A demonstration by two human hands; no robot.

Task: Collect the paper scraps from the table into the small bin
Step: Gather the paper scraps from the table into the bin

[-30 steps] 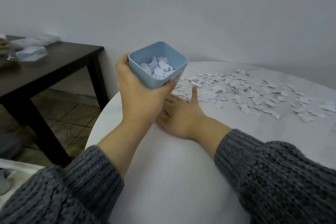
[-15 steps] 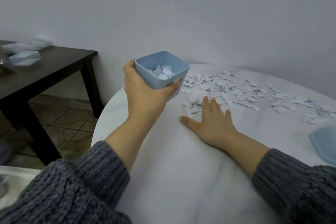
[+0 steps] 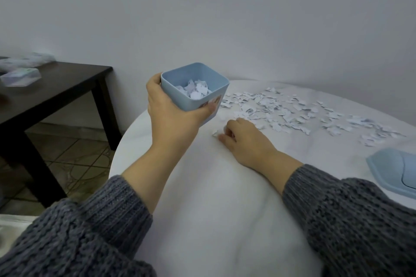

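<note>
Pale blue plastic, square with rounded corners: the small bin (image 3: 174,98) sits left of centre in the frame, lifted clear of the table and tilted slightly toward the camera. A layer of white scraps covers its bottom; a printed picture shows on its right-hand wall.

Left hand (image 3: 171,119) grips the bin from below and behind. Fingers wrap the far left corner, thumb presses the near wall beside the picture.

Right hand (image 3: 245,139) lies knuckles up on the table, just right of and below the bin. Fingers are curled in toward the thumb, and white bits show at the fingertips, so it is pinching up a few paper scraps (image 3: 281,110). One loose bit lies just beside the fingertips. How much is in the palm, cannot tell.

The rest of the scraps lie in a loose band across the upper right of the white round table (image 3: 213,209), thickest near the bin and thinning toward the right edge.

Both forearms come from grey knit sleeves (image 3: 90,231) at the bottom of the frame.

A pale blue lid (image 3: 394,171) lies flat at the right edge of the frame, cropped.

Upper left: a dark wooden side table (image 3: 56,87) bearing clear plastic packets (image 3: 21,76), blurred. Beneath it is a tiled floor (image 3: 74,159); behind everything, a plain white wall (image 3: 225,18).
</note>
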